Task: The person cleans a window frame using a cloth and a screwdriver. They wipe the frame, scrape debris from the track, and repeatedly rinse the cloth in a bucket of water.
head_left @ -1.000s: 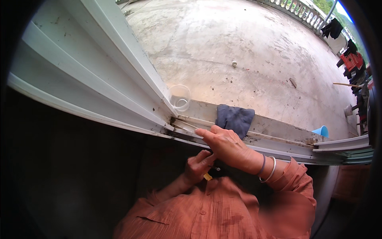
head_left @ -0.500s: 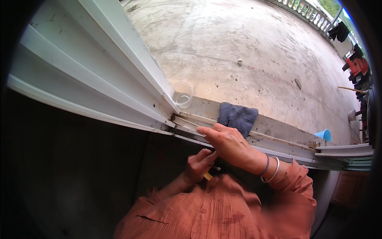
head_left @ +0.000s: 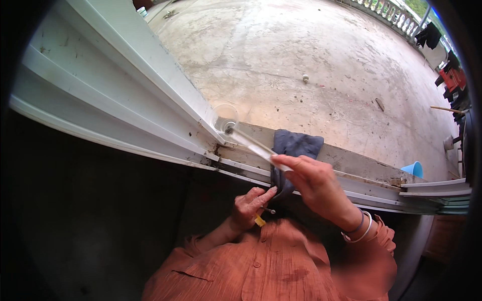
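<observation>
My right hand (head_left: pixel 321 186) pinches a long, narrow, whitish strip (head_left: pixel 255 145) above the window sill. The strip's dark far tip is over or at the rim of a clear plastic cup (head_left: pixel 219 119); contact cannot be told. Below the sill, my left hand (head_left: pixel 248 204) is closed around a small yellow-ended piece (head_left: pixel 259 220) with a thin metal rod by it; its kind is unclear. A dark grey cloth (head_left: pixel 299 144) drapes over the sill and track between the hands, its lower end near my left fingertips.
A white sliding frame (head_left: pixel 115 95) rises at the left, with dirt in the track (head_left: pixel 241 167) at its foot. At the sill's right end is a blue cup (head_left: pixel 412 169). Beyond lies a concrete floor (head_left: pixel 261 65) with scattered debris; dark items hang at the far right.
My right hand has moved right and lifted the strip from the track, its dark tip now by the clear cup. More of the cloth shows; my left hand has hardly moved.
</observation>
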Available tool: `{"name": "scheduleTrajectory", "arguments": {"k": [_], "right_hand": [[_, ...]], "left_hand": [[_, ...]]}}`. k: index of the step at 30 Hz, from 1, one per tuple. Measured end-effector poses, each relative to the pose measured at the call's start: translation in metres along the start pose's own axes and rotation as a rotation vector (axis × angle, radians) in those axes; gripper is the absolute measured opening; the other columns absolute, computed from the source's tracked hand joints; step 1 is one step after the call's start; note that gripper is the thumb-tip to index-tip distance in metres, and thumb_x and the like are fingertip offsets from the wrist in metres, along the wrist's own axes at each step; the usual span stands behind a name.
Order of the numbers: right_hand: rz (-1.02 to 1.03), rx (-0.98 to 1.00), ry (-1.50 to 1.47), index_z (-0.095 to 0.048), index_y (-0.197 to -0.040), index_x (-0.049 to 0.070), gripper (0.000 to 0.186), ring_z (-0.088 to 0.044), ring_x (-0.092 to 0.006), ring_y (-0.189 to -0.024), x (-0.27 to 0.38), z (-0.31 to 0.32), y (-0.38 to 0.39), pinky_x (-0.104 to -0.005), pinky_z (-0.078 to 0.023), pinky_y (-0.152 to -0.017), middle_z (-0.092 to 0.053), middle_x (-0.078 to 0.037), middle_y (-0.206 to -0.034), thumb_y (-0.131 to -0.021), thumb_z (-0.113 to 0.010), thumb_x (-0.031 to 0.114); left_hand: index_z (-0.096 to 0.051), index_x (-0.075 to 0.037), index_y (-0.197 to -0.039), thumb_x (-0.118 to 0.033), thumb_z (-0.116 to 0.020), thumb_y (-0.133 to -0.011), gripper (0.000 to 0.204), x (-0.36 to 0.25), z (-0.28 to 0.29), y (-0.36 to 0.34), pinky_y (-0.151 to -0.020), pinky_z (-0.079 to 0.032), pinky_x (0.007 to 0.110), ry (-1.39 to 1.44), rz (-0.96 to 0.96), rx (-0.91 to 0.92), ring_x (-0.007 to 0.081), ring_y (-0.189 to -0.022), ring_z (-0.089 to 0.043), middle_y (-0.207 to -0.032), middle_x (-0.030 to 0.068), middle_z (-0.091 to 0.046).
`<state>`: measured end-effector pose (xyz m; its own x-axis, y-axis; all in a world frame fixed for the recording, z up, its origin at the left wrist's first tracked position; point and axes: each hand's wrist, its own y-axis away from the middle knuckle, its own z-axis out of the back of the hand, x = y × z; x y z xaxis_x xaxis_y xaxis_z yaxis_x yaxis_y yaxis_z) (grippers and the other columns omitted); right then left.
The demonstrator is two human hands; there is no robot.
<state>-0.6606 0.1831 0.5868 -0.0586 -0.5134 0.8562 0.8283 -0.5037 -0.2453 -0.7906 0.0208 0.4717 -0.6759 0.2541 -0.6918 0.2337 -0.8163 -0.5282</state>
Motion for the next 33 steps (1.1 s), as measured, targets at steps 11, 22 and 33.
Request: {"name": "scheduleTrajectory", "arguments": {"k": [11,22,33], "right_hand": [[-0.028,0.159,0.178,-0.068,-0.118,0.014,0.027,-0.059,-0.0287,-0.064,-0.009,0.047,-0.017,-0.041,-0.047,-0.061,-0.058,-0.014,-0.07,-0.093,-0.061,0.008],[-0.045,0.576,0.361,-0.062,-0.122,0.013,0.036,-0.063,-0.0385,-0.077,-0.007,0.011,-0.039,-0.0431,-0.049,-0.065,-0.06,-0.018,-0.086,-0.087,-0.057,0.007],[-0.095,0.632,0.466,-0.059,-0.119,0.009,0.033,-0.065,-0.0392,-0.072,-0.006,0.019,-0.053,-0.0447,-0.052,-0.06,-0.057,-0.019,-0.084,-0.086,-0.058,0.009]], "left_hand": [[-0.067,-0.001,-0.122,0.01,-0.067,-0.068,0.055,0.003,-0.001,0.003,-0.054,-0.053,0.031,0.025,0.0,0.04,0.0186,-0.064,-0.062,-0.088,0.0091,-0.062],[-0.071,-0.002,-0.115,0.01,-0.068,-0.066,0.05,0.001,0.002,0.001,-0.053,-0.052,0.029,0.017,0.032,0.049,0.0155,-0.064,-0.062,-0.086,0.005,-0.062],[-0.065,-0.001,-0.126,0.002,-0.073,-0.069,0.058,0.006,0.013,0.0,-0.07,-0.058,0.031,0.076,0.091,0.236,0.0228,-0.084,-0.069,-0.105,0.011,-0.066]]}}
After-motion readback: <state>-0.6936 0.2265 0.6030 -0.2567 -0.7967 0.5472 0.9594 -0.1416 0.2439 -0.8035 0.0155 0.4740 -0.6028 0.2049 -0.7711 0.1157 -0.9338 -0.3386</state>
